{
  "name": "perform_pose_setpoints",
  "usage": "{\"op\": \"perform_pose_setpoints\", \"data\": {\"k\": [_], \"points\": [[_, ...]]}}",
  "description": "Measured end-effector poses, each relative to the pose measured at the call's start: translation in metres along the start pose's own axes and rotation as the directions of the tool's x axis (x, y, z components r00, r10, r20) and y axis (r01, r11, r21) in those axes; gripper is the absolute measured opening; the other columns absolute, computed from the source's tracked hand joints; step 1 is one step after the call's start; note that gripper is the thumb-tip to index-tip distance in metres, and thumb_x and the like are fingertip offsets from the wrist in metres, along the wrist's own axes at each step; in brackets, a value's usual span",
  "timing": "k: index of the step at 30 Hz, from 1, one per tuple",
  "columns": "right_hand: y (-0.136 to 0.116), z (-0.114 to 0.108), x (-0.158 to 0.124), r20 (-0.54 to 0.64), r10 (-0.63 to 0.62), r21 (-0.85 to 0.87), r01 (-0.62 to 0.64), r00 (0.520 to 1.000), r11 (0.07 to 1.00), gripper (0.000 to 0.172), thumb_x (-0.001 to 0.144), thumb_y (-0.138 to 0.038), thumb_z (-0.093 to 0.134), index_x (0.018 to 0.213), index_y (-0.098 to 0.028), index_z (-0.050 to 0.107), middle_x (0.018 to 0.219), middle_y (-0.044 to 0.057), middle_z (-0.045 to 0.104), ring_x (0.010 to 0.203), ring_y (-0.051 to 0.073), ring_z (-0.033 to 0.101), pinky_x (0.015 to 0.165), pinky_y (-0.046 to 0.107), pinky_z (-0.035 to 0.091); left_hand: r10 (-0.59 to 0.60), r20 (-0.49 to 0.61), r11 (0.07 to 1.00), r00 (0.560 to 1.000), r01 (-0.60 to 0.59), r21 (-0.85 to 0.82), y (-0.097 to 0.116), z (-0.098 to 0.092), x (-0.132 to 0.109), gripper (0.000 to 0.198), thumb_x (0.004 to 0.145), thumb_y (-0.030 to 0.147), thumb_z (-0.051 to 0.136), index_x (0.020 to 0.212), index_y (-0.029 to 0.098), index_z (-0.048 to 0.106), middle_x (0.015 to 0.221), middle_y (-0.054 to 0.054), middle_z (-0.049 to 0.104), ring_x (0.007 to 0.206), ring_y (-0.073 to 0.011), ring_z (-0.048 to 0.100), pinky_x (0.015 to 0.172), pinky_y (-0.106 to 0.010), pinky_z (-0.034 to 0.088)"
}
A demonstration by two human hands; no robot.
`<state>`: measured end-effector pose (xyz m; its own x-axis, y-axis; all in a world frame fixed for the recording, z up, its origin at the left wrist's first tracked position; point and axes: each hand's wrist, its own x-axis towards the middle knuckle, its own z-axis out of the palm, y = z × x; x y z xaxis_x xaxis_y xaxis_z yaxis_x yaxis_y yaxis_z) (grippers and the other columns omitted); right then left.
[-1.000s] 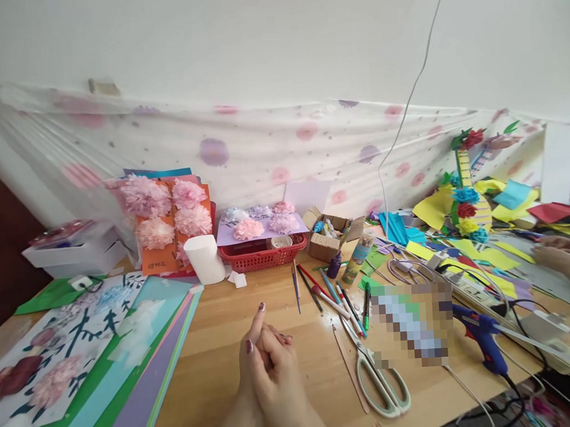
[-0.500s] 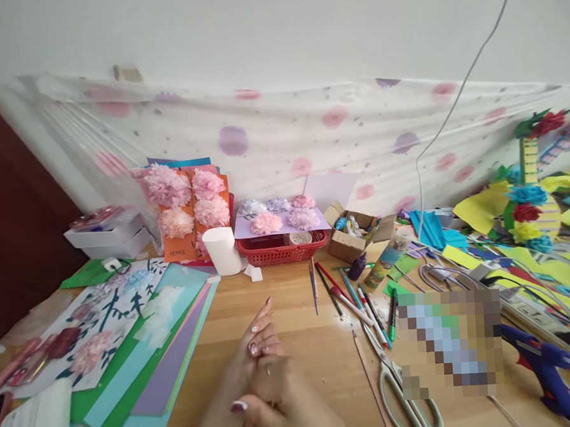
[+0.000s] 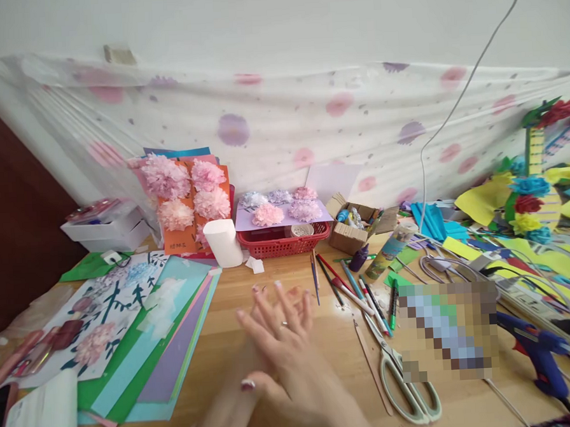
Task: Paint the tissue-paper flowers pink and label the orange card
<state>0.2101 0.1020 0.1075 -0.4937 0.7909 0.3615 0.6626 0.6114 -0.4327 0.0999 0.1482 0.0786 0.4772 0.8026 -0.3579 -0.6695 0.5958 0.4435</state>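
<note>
My right hand [image 3: 292,350] lies across the top of my left hand [image 3: 260,358], above the wooden table. The right fingers are spread, with a ring on one and dark polish on the thumbnail. Most of the left hand is covered; parts of its stretched fingers show past the right one. Neither hand has an object in it. Off to the right are scissors [image 3: 406,385] with pale handles, a thin flat stick [image 3: 372,365] and several pens and brushes, among them a green marker [image 3: 394,306].
Coloured paper sheets [image 3: 166,372] and a flower picture [image 3: 98,338] lie left. Behind stand a white paper roll [image 3: 223,243], a red basket [image 3: 286,244] with a paper-flower card, and a cardboard box [image 3: 348,239]. At right are a glue gun [image 3: 535,347] and a power strip [image 3: 529,309].
My right hand has loosened from its clasp around the left hand, and its fingers have spread forward over it. The camera view has shifted slightly.
</note>
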Motion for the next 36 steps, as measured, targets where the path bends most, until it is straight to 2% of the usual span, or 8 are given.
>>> {"op": "perform_pose_setpoints", "data": {"k": [3,5,9,11,15,21,30,36], "points": [[0.029,0.010,0.010,-0.031,0.244,-0.067,-0.246,0.969,0.967,0.057,0.096,-0.049,0.049,0.149,-0.030,0.044,0.158,0.010,0.041,0.148,0.037,0.030,0.116,0.073,0.002,-0.041,0.081,0.999,0.996,0.041,0.009,0.009,0.014,-0.019,0.062,0.091,0.067,0.037,0.125,0.022,0.062,0.127,-0.014,0.066,0.119,-0.0263,0.063,0.102,-0.041,0.046],[0.060,0.007,0.005,-0.181,0.497,-0.079,-0.516,0.849,0.853,0.044,0.097,-0.044,0.045,0.128,-0.020,0.065,0.137,0.019,0.062,0.135,0.039,0.050,0.115,0.073,0.010,-0.006,0.078,0.982,0.997,-0.009,0.189,0.031,0.012,-0.029,0.076,0.087,0.072,0.034,0.135,0.018,0.054,0.137,-0.017,0.061,0.123,-0.0291,0.061,0.106,-0.045,0.044],[0.096,-0.002,-0.014,-0.358,0.633,0.260,-0.578,0.686,0.774,0.049,0.094,-0.050,0.042,0.116,-0.013,0.066,0.124,0.023,0.067,0.096,0.031,0.073,0.077,0.045,0.060,0.351,-0.077,0.576,0.933,-0.151,0.803,0.076,-0.012,-0.012,0.063,0.091,0.059,0.038,0.132,0.014,0.054,0.109,-0.014,0.071,0.084,-0.0222,0.071,0.088,-0.043,0.054],[0.092,0.000,-0.023,-0.327,0.703,0.449,-0.550,0.632,0.704,0.051,0.091,-0.059,0.046,0.109,-0.016,0.067,0.092,0.013,0.075,0.059,0.022,0.069,0.046,0.031,0.052,0.454,-0.142,0.420,0.879,-0.070,0.905,0.089,-0.026,0.011,0.047,0.091,0.047,0.054,0.124,0.012,0.057,0.090,-0.008,0.070,0.072,-0.0178,0.066,0.082,-0.040,0.054],[0.071,0.008,-0.031,-0.292,0.625,0.349,-0.528,0.724,0.775,0.055,0.095,-0.063,0.039,0.086,-0.018,0.071,0.042,-0.003,0.050,0.035,0.015,0.051,0.041,0.024,0.036,0.554,-0.162,0.122,0.817,0.113,0.986,0.098,-0.043,0.060,0.036,0.095,0.040,0.059,0.121,0.016,0.058,0.099,-0.005,0.067,0.079,-0.0164,0.065,0.076,-0.038,0.056],[0.064,0.004,-0.031,-0.212,0.466,0.105,-0.454,0.859,0.885,0.056,0.102,-0.050,0.031,0.071,-0.021,0.067,0.048,0.002,0.059,0.041,0.015,0.055,0.046,0.025,0.030,0.572,-0.091,-0.172,0.815,0.228,0.958,0.106,-0.050,0.097,0.034,0.094,0.036,0.061,0.121,0.017,0.060,0.118,-0.009,0.064,0.102,-0.0219,0.064,0.089,-0.045,0.055],[0.067,0.021,-0.028,-0.077,0.428,0.072,-0.423,0.901,0.903,0.050,0.104,-0.042,0.031,0.062,-0.022,0.049,0.052,0.001,0.058,0.045,0.014,0.051,0.049,0.026,0.025,0.495,0.033,-0.281,0.869,0.124,0.952,0.088,-0.061,0.063,0.027,0.094,0.038,0.061,0.111,0.017,0.064,0.099,-0.005,0.067,0.084,-0.0169,0.065,0.079,-0.037,0.055],[0.068,0.011,0.002,0.055,0.554,0.076,-0.557,0.831,0.827,0.019,0.097,-0.021,0.047,0.091,-0.019,0.066,0.076,0.004,0.071,0.066,0.017,0.064,0.059,0.025,0.035,0.413,0.079,-0.280,0.907,0.043,0.959,0.065,-0.063,0.031,0.031,0.084,0.034,0.071,0.109,0.016,0.064,0.072,0.004,0.058,0.063,-0.0131,0.054,0.069,-0.032,0.048]]}}
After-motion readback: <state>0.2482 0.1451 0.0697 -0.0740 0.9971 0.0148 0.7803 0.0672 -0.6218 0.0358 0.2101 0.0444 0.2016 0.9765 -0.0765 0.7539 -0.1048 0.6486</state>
